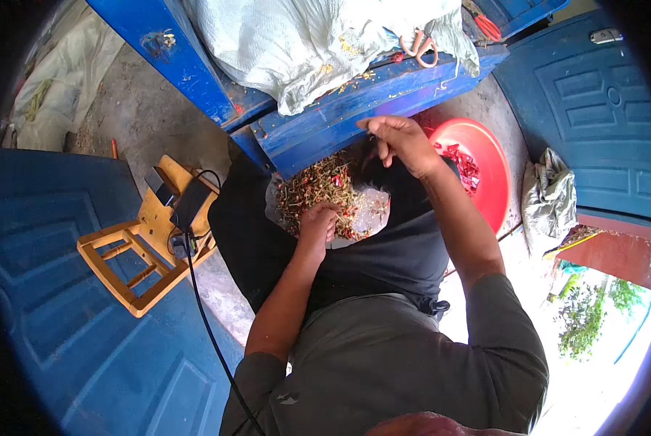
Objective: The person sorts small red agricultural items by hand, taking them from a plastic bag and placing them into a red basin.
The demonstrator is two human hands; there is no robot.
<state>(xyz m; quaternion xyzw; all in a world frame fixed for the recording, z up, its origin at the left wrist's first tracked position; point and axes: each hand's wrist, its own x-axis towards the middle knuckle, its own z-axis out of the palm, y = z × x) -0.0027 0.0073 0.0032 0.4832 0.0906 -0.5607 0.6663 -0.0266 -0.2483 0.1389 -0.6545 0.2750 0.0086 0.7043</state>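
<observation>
A pale container [373, 211] rests between the person's legs, heaped with dry stems and red bits [314, 190]. My left hand [319, 221] is over its near side, fingers curled together at the stems; what they hold, if anything, is too small to name. My right hand [405, 144] is raised beside the edge of the blue table, fingers bent, with something dark and blurred just below them. To the right of that hand stands a red basin [496, 163] with red pieces [462, 166] inside.
A blue wooden table [340, 123] carries a white woven sack [282, 43], orange-handled scissors [421, 49] and a red-handled tool [487, 27]. A wooden chair [140, 272] with a black cable [213, 334] is at left. Another sack [549, 196] lies right of the basin.
</observation>
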